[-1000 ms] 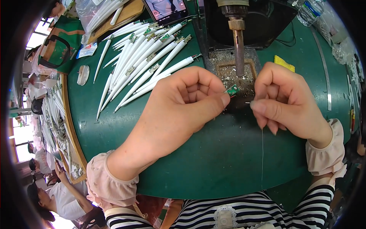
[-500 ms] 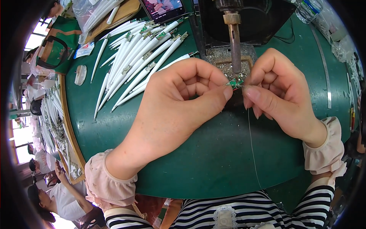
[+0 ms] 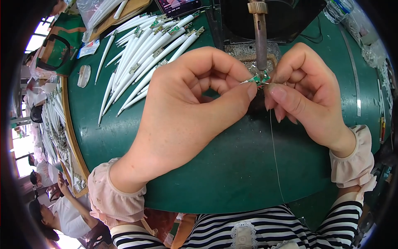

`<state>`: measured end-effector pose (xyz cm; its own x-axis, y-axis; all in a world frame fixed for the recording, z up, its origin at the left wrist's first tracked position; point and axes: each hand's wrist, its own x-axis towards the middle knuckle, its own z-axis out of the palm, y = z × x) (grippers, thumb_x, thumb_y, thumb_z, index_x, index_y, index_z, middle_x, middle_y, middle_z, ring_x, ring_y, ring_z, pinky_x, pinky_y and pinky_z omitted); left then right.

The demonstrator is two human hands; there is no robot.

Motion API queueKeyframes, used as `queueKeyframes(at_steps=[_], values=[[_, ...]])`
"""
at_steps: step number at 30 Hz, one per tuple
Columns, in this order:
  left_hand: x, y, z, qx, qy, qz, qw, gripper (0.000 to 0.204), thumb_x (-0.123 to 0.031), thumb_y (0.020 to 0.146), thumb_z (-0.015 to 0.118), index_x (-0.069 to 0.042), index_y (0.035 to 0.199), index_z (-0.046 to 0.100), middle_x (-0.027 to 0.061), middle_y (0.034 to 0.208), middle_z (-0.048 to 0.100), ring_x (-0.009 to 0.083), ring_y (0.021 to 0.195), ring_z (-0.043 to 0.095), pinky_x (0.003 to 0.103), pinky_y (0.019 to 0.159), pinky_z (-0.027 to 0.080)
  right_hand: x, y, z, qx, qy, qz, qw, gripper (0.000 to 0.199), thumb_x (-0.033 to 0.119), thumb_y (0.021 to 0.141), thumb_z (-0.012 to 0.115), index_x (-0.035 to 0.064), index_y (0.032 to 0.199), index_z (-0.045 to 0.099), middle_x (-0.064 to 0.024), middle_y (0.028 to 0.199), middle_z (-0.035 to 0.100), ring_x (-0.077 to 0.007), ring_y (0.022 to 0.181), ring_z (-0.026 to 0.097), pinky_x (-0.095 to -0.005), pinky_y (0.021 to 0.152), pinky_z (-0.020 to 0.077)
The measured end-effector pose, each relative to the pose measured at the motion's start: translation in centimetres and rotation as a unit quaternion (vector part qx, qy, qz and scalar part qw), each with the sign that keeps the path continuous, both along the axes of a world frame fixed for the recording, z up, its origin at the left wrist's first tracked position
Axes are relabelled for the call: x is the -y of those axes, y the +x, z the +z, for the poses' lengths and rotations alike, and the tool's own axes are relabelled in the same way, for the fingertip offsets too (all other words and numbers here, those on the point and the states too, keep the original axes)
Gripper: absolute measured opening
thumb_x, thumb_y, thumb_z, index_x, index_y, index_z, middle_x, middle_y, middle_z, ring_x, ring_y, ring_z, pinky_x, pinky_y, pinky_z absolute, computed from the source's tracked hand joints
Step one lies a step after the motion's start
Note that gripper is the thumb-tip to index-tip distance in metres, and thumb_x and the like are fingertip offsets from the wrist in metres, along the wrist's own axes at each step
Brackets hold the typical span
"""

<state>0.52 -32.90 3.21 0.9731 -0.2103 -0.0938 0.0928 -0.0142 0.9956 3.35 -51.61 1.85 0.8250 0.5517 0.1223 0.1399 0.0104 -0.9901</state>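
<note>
Between the thumb and fingertips of my left hand (image 3: 186, 108) is pinched a small green circuit board (image 3: 260, 78), with what looks like a white end going back under the fingers. A thin silvery wire, probably solder wire (image 3: 274, 145), hangs from the pinched fingers of my right hand (image 3: 306, 93). Its short end points at the board, too small to tell whether they touch. Just above the board stands the tip of an upright soldering iron (image 3: 260, 43). Left of my hands lies a pile of slim white pen-like sticks (image 3: 134, 60), several with green boards at their ends.
Metal crumbs litter a tray (image 3: 238, 52) under the iron. A phone (image 3: 178, 6) lies at the back, a green bag (image 3: 62, 45) at the far left. More sticks fill a wood-edged tray (image 3: 72, 141). A metal ruler (image 3: 352, 70) and a bottle (image 3: 336, 11) are at the right.
The view has shifted slightly, so most things sit a little higher. Both hands keep their pinches, and the board stays just below the iron's tip.
</note>
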Motion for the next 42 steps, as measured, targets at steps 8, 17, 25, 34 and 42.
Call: queueKeyframes(at_steps=[8,17,25,34,42], values=[[-0.2,0.1,-0.1,-0.006,-0.017,-0.003,1.0,0.013,-0.003,0.078,0.06,-0.001,0.089,0.054,0.0005,0.069,0.055,0.002,0.055,0.047,0.015,0.044,0.032,0.1,-0.2,0.7,-0.088,0.013,0.019,0.996,0.019,0.021,0.088,0.048,0.0064,0.087,0.036,-0.0067,0.061,0.053,-0.005,0.044,0.044,-0.0136,0.038,0.0295],[-0.5,0.6,-0.3,-0.127,-0.041,-0.019,0.991,0.01,-0.006,0.078,0.06,-0.004,0.086,0.053,-0.0002,0.069,0.054,0.0039,0.056,0.047,0.017,0.044,0.032,0.6,0.0,0.4,-0.014,-0.039,0.007,0.999,0.014,0.012,0.084,0.053,0.0043,0.087,0.042,-0.0047,0.069,0.05,-0.0048,0.052,0.043,-0.0149,0.045,0.0326],[-0.7,0.7,-0.6,-0.183,-0.081,-0.059,0.978,0.009,-0.009,0.078,0.058,-0.005,0.084,0.053,0.0009,0.067,0.052,0.0055,0.055,0.047,0.017,0.043,0.03,0.7,-0.8,0.4,0.166,-0.149,-0.002,0.975,0.015,-0.003,0.077,0.056,-0.0012,0.09,0.048,-0.0056,0.088,0.048,-0.009,0.071,0.047,-0.0192,0.063,0.0399],[-0.6,0.8,-0.8,-0.172,-0.112,-0.053,0.977,0.008,-0.01,0.081,0.055,-0.004,0.086,0.052,0.0016,0.068,0.053,0.0066,0.056,0.048,0.017,0.043,0.031,0.8,-0.1,0.5,-0.052,-0.039,-0.009,0.998,0.012,0.012,0.084,0.053,0.0019,0.091,0.049,-0.0035,0.08,0.053,-0.0054,0.065,0.05,-0.0154,0.049,0.0387],[-0.6,1.0,-0.4,-0.175,-0.119,-0.055,0.976,0.009,-0.011,0.081,0.055,-0.005,0.086,0.052,0.0021,0.069,0.053,0.0067,0.056,0.048,0.017,0.042,0.029,0.9,0.0,0.6,-0.062,-0.041,-0.007,0.997,0.014,0.014,0.084,0.054,0.0026,0.09,0.048,-0.0039,0.08,0.053,-0.0049,0.065,0.051,-0.0145,0.049,0.039]])
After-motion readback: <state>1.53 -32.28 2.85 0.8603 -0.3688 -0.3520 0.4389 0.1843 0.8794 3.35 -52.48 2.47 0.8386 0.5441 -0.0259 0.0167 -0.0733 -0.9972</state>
